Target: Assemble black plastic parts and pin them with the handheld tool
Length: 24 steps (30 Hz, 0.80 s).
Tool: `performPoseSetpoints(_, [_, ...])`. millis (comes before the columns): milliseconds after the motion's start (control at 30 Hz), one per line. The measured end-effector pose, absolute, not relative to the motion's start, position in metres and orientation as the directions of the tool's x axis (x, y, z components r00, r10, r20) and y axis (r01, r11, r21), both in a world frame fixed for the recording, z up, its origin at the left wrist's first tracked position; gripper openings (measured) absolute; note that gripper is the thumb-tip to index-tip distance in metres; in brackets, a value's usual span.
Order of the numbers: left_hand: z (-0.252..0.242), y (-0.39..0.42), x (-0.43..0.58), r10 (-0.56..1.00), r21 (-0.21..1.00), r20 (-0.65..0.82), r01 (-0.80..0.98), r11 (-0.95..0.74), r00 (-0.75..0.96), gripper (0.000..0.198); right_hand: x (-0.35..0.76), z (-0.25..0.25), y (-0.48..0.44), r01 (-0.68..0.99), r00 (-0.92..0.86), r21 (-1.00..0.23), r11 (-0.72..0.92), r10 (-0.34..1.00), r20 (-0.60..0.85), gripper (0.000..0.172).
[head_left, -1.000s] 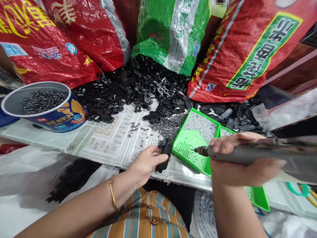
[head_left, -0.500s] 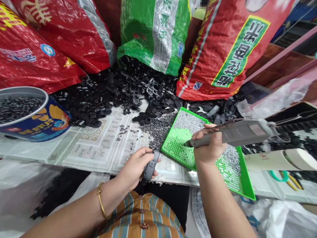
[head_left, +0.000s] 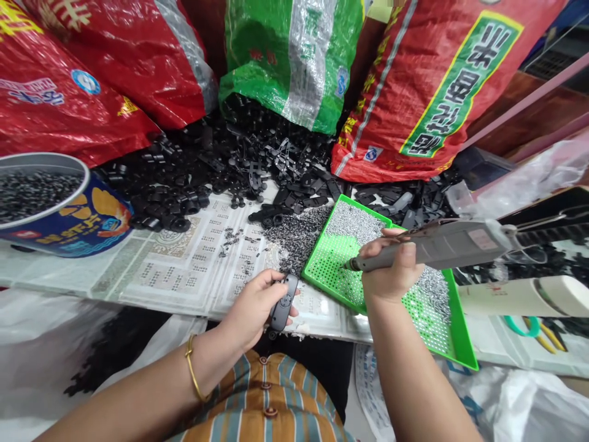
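Between the thumb and fingers of my left hand [head_left: 260, 307] is a black, oblong plastic part [head_left: 284, 302] with a round, holed pattern on its face. It is held over the table's front edge. My right hand [head_left: 391, 270] is wrapped round a grey electric screwdriver [head_left: 442, 244], which lies nearly level and points left. Its tip is over the green perforated tray [head_left: 317, 245], at the bare holed area; whether it touches cannot be made out. Small silver screws [head_left: 354, 222] cover the tray's far end, and more lie at its near right end, partly hidden by my right forearm.
Black plastic parts [head_left: 257, 162] are heaped along the back, before a green sack [head_left: 294, 67] and red sacks [head_left: 414, 92]. Small dark pieces fill a blue tub [head_left: 69, 215] at left. A white bottle [head_left: 519, 294] and yellow-handled pliers [head_left: 550, 337] lie at right.
The camera view has shifted slightly. The black plastic part has turned a little in my left hand. My right hand holds the screwdriver over nearly the same spot of the tray.
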<state>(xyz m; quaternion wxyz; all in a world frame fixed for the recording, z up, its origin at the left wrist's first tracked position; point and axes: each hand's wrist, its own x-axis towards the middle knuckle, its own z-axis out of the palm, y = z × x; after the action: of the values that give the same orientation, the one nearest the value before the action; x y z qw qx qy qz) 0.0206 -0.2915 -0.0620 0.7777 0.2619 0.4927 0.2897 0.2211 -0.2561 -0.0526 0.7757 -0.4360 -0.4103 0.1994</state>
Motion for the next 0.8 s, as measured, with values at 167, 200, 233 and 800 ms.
performPoseSetpoints(167, [-0.065, -0.292, 0.023, 0.727, 0.706, -0.606, -0.203, 0.679, 0.323, 0.019, 0.221, -0.044, -0.257, 0.057, 0.629, -0.821, 0.568, 0.618, 0.471, 0.033])
performPoseSetpoints(200, [-0.066, -0.292, 0.023, 0.730, 0.709, -0.604, -0.202, 0.675, 0.320, 0.019, 0.221, -0.042, -0.258, 0.061, 0.633, -0.817, 0.573, 0.611, 0.476, 0.033])
performPoseSetpoints(233, [-0.067, -0.292, 0.023, 0.733, 0.713, -0.602, -0.201, 0.672, 0.317, 0.019, 0.220, -0.041, -0.257, 0.063, 0.632, -0.816, 0.574, 0.610, 0.478, 0.034])
performPoseSetpoints(800, [-0.066, -0.293, 0.021, 0.737, 0.730, -0.593, -0.169, 0.662, 0.325, 0.016, 0.212, -0.053, -0.244, 0.055, 0.600, -0.841, 0.539, 0.655, 0.459, 0.028])
